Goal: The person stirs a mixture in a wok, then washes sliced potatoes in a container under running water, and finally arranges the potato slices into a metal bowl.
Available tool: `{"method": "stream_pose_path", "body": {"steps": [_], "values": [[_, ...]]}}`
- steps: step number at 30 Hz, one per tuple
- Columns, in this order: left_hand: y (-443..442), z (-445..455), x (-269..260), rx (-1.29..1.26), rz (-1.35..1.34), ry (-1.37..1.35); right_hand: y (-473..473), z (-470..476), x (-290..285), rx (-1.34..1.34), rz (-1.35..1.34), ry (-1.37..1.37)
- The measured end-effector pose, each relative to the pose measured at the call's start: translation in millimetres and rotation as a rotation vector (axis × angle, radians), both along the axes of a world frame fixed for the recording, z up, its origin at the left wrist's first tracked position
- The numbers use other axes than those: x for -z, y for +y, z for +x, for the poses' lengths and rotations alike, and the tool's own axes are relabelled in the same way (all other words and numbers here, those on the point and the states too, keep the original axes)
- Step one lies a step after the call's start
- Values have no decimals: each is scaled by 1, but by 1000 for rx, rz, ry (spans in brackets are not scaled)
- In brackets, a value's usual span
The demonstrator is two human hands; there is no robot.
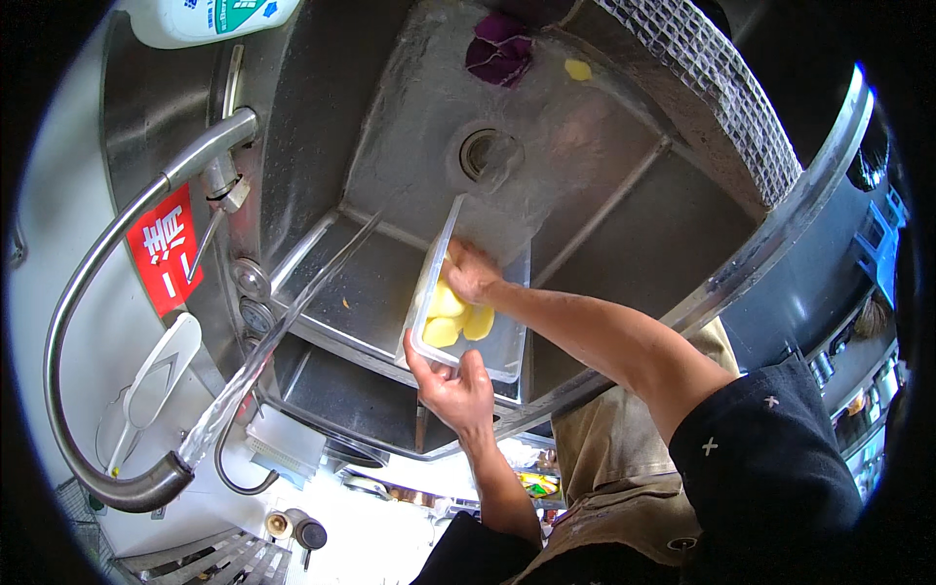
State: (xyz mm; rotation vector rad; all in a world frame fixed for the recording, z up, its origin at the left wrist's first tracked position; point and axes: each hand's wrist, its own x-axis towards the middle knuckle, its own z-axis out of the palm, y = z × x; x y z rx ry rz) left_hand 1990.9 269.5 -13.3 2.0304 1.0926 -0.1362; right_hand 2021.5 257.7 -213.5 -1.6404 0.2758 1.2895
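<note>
A clear plastic tub [515, 358] stands tilted in the stainless-steel sink, with several peeled potatoes [442, 330] in its lower end. My left hand [457, 391] grips the tub's near corner, thumb and fingers at the rim. My right hand [474, 274] reaches inside above the potatoes; its fingertips are partly hidden, and whether they hold one cannot be told. Water [292, 314] streams from the curved faucet [153, 486] into the sink, left of the tub. Cloudy water lies around the drain [480, 155].
A crumpled purple cloth or leaf [501, 50] and a yellow piece [578, 69] lie at the sink's far end. A textured silvery strip [720, 88] lines the right rim. Sink dividers [344, 340] run beside the tub. A white plastic bottle [212, 18] stands at upper left.
</note>
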Motion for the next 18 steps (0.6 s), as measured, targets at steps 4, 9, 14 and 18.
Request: {"method": "stream_pose_path", "body": {"steps": [4, 9, 14, 18], "values": [[-8, 6, -22, 193, 190, 130, 10, -20, -1, 62, 189, 125], [-20, 15, -37, 292, 215, 241, 26, -38, 12, 89, 343, 158], [-34, 21, -44, 360, 232, 376, 14, -24, -10, 233, 379, 203], [-43, 25, -42, 477, 285, 385, 5, -21, -14, 254, 428, 266]]}}
